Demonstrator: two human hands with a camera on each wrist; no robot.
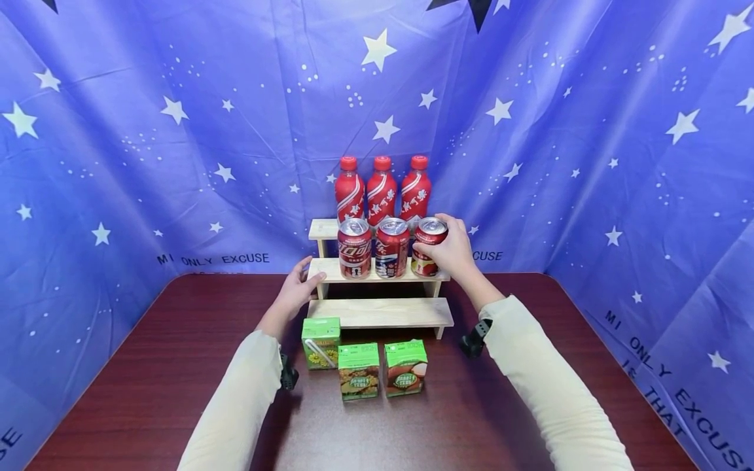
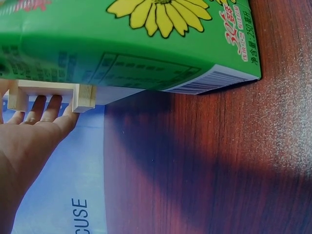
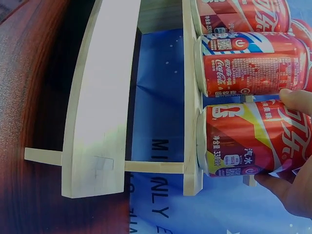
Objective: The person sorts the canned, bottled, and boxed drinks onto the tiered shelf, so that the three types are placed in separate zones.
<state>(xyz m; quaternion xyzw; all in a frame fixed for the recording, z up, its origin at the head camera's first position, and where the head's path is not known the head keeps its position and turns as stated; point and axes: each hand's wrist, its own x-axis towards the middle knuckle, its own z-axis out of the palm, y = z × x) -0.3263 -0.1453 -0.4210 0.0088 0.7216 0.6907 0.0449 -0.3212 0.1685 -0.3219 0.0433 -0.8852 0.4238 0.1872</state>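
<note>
In the head view, my right hand (image 1: 452, 250) grips the rightmost red cola can (image 1: 425, 267) on the middle step of a three-step wooden stand (image 1: 379, 313). The right wrist view shows thumb and fingers on opposite sides of that can (image 3: 243, 139), whose base meets the step. Beside it stand two more cola cans (image 1: 391, 252). My left hand (image 1: 292, 291) holds the left end of the middle step, thumb toward the front. Its fingers reach behind the wood (image 2: 84, 97) in the left wrist view, partly hidden by a green drink carton (image 2: 146, 53).
Three red cola bottles (image 1: 381, 193) stand on the top step. Before the stand are three green drink cartons (image 1: 358, 379) on the dark wooden table (image 1: 471, 418); one has a straw on its front. A blue starry curtain (image 1: 265, 163) hangs close behind the stand.
</note>
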